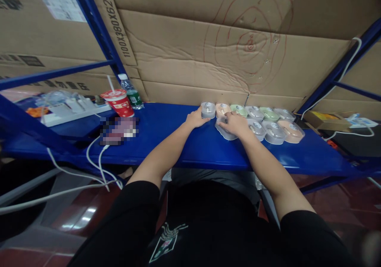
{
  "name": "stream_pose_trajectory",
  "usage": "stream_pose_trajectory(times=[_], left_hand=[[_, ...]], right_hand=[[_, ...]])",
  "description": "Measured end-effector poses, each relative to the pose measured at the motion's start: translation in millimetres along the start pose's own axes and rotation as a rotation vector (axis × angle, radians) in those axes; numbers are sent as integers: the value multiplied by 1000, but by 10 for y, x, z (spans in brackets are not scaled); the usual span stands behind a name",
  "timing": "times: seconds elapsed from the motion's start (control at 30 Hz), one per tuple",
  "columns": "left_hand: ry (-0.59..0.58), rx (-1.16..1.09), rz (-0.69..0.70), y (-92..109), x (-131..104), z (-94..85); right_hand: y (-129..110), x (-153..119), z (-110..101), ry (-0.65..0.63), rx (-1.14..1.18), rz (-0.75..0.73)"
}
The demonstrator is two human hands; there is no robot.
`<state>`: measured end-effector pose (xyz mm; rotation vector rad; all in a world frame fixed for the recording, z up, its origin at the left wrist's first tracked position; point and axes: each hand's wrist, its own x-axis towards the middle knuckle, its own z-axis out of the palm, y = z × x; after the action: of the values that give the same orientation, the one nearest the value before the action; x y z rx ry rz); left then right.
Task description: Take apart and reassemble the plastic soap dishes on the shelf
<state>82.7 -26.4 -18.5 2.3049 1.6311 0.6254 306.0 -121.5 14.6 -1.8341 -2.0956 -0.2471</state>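
Observation:
Several small rounded plastic packs stand in two rows on the blue shelf [166,140]. My left hand [196,118] curls round the grey pack [208,110] at the left end of the back row, thumb in front. My right hand [236,123] lies over a clear pack [228,134] at the left end of the front row, fingers on its top. Behind it are an orange pack [222,109] and a green pack [238,110]. Further right stand a grey pack [274,132] and an orange pack [291,131].
A red cup [120,105] with a straw and a water bottle [132,94] stand at the left. A blurred-out item [119,131] with white cables [101,165] lies nearer. Cardboard [184,60] backs the shelf; an open carton [327,122] is at right.

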Motion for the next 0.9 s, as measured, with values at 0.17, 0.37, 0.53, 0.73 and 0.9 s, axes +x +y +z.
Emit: stream_pose_trajectory(times=[0.17,0.37,0.53,0.73,0.9], left_hand=[[-22,49,-3,-5,9,-23],[-29,52,-35,-9,33,-34],[30,1,-65,2,36,-137],[194,-165,73,75,77,-394],[-30,-213,409,12,-90,-487]], right_hand=[[-50,17,22,-27,95,-144],[-111,7,-49,-13,261,-320],[-34,-3,-57,-90,279,-385],[-1,22,95,-194,311,-452],[19,51,189,-197,359,-479]])
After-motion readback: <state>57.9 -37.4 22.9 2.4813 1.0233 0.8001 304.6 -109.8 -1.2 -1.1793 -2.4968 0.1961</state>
